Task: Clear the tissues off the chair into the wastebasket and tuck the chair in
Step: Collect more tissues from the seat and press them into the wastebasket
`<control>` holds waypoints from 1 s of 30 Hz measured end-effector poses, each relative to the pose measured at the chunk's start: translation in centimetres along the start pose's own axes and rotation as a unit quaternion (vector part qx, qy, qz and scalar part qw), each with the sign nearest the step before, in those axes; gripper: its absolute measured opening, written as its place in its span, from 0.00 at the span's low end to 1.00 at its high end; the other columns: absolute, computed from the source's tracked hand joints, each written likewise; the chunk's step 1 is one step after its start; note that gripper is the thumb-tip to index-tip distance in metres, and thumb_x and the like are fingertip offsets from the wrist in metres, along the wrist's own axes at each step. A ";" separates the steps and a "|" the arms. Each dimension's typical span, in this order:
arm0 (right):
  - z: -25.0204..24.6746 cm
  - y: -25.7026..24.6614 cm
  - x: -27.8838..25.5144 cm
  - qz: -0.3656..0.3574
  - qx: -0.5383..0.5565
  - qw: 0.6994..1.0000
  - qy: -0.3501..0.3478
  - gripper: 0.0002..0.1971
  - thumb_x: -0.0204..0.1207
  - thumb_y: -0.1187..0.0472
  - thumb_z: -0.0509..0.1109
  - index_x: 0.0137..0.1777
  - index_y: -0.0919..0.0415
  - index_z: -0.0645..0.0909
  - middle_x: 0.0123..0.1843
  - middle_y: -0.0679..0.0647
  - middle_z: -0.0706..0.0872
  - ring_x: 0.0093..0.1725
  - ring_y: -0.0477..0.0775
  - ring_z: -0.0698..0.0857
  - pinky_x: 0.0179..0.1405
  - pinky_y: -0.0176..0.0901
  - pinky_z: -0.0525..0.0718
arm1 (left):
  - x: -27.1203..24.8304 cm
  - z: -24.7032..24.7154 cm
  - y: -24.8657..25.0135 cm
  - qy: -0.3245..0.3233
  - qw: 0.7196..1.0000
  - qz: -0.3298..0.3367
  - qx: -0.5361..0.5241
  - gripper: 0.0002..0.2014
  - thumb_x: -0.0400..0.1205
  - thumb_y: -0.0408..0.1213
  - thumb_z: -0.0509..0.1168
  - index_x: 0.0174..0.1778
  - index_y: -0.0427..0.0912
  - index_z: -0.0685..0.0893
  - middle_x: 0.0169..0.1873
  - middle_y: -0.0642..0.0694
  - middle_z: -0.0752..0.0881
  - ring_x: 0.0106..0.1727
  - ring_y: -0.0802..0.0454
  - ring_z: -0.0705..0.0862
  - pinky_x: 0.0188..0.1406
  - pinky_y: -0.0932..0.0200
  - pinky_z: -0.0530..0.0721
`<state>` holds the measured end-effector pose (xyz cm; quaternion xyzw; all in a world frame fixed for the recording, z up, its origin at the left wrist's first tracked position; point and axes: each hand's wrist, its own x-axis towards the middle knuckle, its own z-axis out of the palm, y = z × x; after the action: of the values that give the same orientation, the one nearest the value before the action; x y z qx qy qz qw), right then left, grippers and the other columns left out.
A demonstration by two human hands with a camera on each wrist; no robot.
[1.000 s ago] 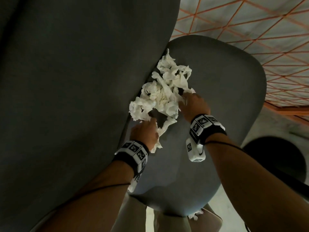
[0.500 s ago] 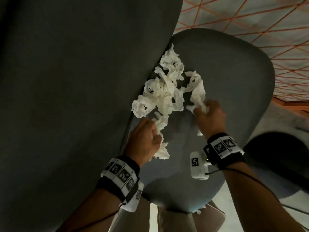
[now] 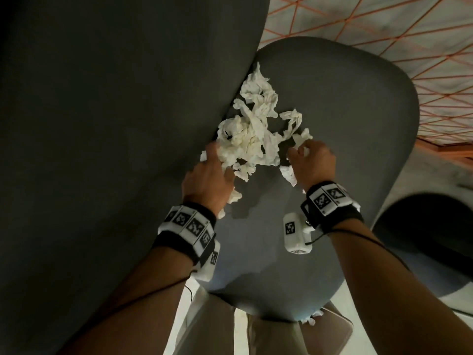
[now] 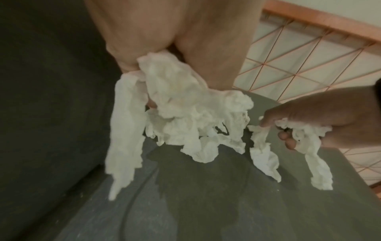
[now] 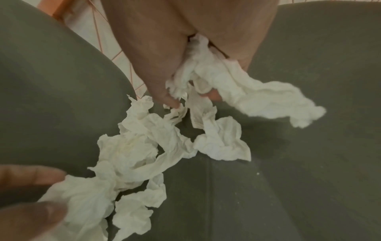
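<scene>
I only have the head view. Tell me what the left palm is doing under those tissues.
Observer: In the left wrist view, the left hand grips a bunch of tissues between thumb and fingers, with a long strip hanging down beside the chair back.
Operator: Now report the right hand's underside.
Observer: In the right wrist view, the right hand grips a tissue wad at the palm, one end trailing over the chair seat.
Operator: Check the seat surface near the pile.
Observer: The right wrist view shows small pale specks scattered on the seat fabric.
</scene>
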<state>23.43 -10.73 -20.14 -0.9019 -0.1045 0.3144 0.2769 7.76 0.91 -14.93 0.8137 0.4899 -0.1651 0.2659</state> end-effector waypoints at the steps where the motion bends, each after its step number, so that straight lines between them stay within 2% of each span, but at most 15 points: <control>1: 0.1 0.0 0.3 -0.012 -0.013 1.000 0.009 0.07 0.73 0.63 0.68 0.34 0.61 0.78 0.41 0.61 0.85 0.41 0.62 0.83 0.39 0.41 0.73 | 0.6 0.4 -0.1 -0.008 1.000 -0.004 0.014 0.25 0.84 0.45 0.61 0.76 0.49 0.62 0.53 0.40 0.87 0.55 0.37 0.86 0.55 0.45 0.80; 2: 0.2 0.0 0.6 -0.022 -0.021 0.999 0.014 0.04 0.73 0.67 0.66 0.41 0.65 0.82 0.48 0.64 0.84 0.44 0.63 0.83 0.41 0.41 0.72 | 1.1 0.8 -0.2 -0.012 1.000 -0.008 0.022 0.24 0.84 0.45 0.60 0.76 0.49 0.64 0.55 0.39 0.87 0.57 0.37 0.86 0.56 0.44 0.80; 5: 0.4 0.3 1.0 -0.039 -0.034 0.999 -0.003 0.11 0.74 0.73 0.62 0.53 0.67 0.81 0.61 0.64 0.78 0.46 0.61 0.79 0.44 0.40 0.71 | 1.7 1.8 -0.8 0.000 1.000 0.000 0.027 0.14 0.86 0.45 0.56 0.64 0.46 0.78 0.53 0.43 0.88 0.54 0.42 0.87 0.52 0.48 0.81; 7: 0.6 0.8 1.0 -0.058 -0.040 0.997 -0.015 0.14 0.73 0.71 0.64 0.57 0.63 0.79 0.64 0.62 0.74 0.50 0.62 0.80 0.45 0.43 0.74 | 1.1 1.9 -0.9 0.029 0.999 0.020 0.004 0.14 0.87 0.45 0.54 0.56 0.43 0.81 0.46 0.44 0.89 0.47 0.44 0.87 0.44 0.52 0.81; 10: 0.9 2.1 0.7 -0.065 -0.063 0.995 -0.050 0.22 0.69 0.64 0.73 0.63 0.55 0.76 0.67 0.59 0.71 0.61 0.66 0.79 0.57 0.55 0.83 | -0.9 1.7 -1.3 0.066 0.997 0.039 -0.032 0.14 0.86 0.47 0.55 0.45 0.42 0.80 0.36 0.45 0.87 0.35 0.46 0.83 0.35 0.55 0.75; 11: 1.0 2.6 0.4 -0.056 -0.074 0.994 -0.063 0.23 0.68 0.61 0.75 0.64 0.53 0.76 0.68 0.58 0.71 0.62 0.66 0.79 0.59 0.57 0.83 | -1.7 1.6 -1.5 0.076 0.995 0.044 -0.042 0.15 0.85 0.48 0.58 0.42 0.42 0.79 0.34 0.46 0.86 0.32 0.46 0.82 0.32 0.54 0.75; 13: 1.1 3.5 -0.1 -0.052 -0.096 0.991 -0.079 0.18 0.70 0.59 0.75 0.59 0.54 0.78 0.67 0.56 0.74 0.59 0.65 0.81 0.57 0.57 0.84 | -3.0 1.8 -1.9 0.086 0.994 0.046 -0.055 0.14 0.82 0.49 0.64 0.37 0.43 0.80 0.33 0.49 0.84 0.30 0.49 0.80 0.30 0.57 0.73; 16: 1.2 4.5 -0.7 -0.049 -0.106 0.987 -0.106 0.06 0.73 0.63 0.71 0.49 0.56 0.81 0.58 0.58 0.81 0.51 0.63 0.83 0.48 0.47 0.79 | -4.0 2.5 -2.4 0.059 0.994 0.041 -0.078 0.12 0.76 0.43 0.70 0.31 0.46 0.77 0.38 0.48 0.81 0.33 0.48 0.79 0.32 0.59 0.71; 20: 1.0 5.2 -2.3 -0.054 -0.077 0.993 -0.074 0.05 0.71 0.71 0.66 0.42 0.61 0.80 0.49 0.56 0.79 0.42 0.55 0.76 0.41 0.37 0.68 | -4.4 4.3 -2.7 0.013 0.990 0.104 -0.095 0.10 0.72 0.29 0.69 0.37 0.46 0.75 0.43 0.52 0.77 0.38 0.55 0.76 0.37 0.58 0.77; 22: 0.8 5.4 -3.1 -0.059 -0.058 0.995 -0.046 0.08 0.71 0.73 0.66 0.38 0.60 0.77 0.47 0.55 0.76 0.40 0.54 0.74 0.39 0.36 0.67 | -4.1 5.3 -2.3 0.007 0.986 0.124 -0.109 0.13 0.73 0.24 0.67 0.47 0.46 0.79 0.49 0.51 0.80 0.46 0.58 0.78 0.48 0.66 0.79; 23: 0.6 5.5 -3.5 -0.057 -0.053 0.996 -0.037 0.08 0.71 0.73 0.66 0.37 0.59 0.76 0.46 0.54 0.76 0.40 0.54 0.74 0.39 0.37 0.67 | -3.7 5.8 -1.9 0.002 0.986 0.126 -0.112 0.15 0.75 0.25 0.67 0.55 0.46 0.80 0.54 0.50 0.81 0.51 0.56 0.80 0.55 0.62 0.81; 24: 0.6 5.7 -3.8 -0.050 -0.045 0.997 -0.031 0.07 0.72 0.73 0.66 0.39 0.60 0.77 0.44 0.54 0.77 0.39 0.55 0.75 0.39 0.39 0.68 | -3.1 6.2 -1.4 -0.004 0.986 0.121 -0.114 0.18 0.78 0.28 0.66 0.62 0.46 0.78 0.57 0.48 0.81 0.56 0.52 0.82 0.59 0.55 0.82; 26: 0.5 5.5 -4.2 -0.032 -0.026 0.999 -0.027 0.06 0.73 0.71 0.64 0.42 0.61 0.80 0.38 0.54 0.80 0.37 0.58 0.77 0.38 0.43 0.74 | -1.7 6.9 -0.3 -0.019 0.990 0.078 -0.115 0.21 0.81 0.35 0.65 0.71 0.48 0.72 0.60 0.45 0.81 0.59 0.48 0.83 0.59 0.46 0.84; 28: 0.5 5.1 -4.6 -0.039 -0.003 0.999 -0.028 0.07 0.72 0.70 0.62 0.39 0.57 0.76 0.33 0.53 0.79 0.34 0.60 0.77 0.35 0.45 0.77 | -0.1 7.6 0.2 -0.020 0.993 0.030 -0.114 0.21 0.82 0.40 0.66 0.70 0.48 0.70 0.61 0.44 0.81 0.60 0.46 0.83 0.59 0.45 0.84; 30: 0.4 4.4 -4.8 -0.034 0.028 0.998 -0.053 0.05 0.70 0.66 0.63 0.39 0.56 0.72 0.31 0.51 0.78 0.33 0.60 0.79 0.29 0.44 0.78 | 0.8 8.3 0.2 -0.013 0.996 0.022 -0.088 0.16 0.82 0.40 0.65 0.66 0.45 0.74 0.62 0.44 0.81 0.62 0.44 0.82 0.61 0.45 0.83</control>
<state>19.55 -15.91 -20.42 -0.8719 -0.1410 0.3546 0.3069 8.22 -3.48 -21.99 0.7956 0.4811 -0.1261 0.3460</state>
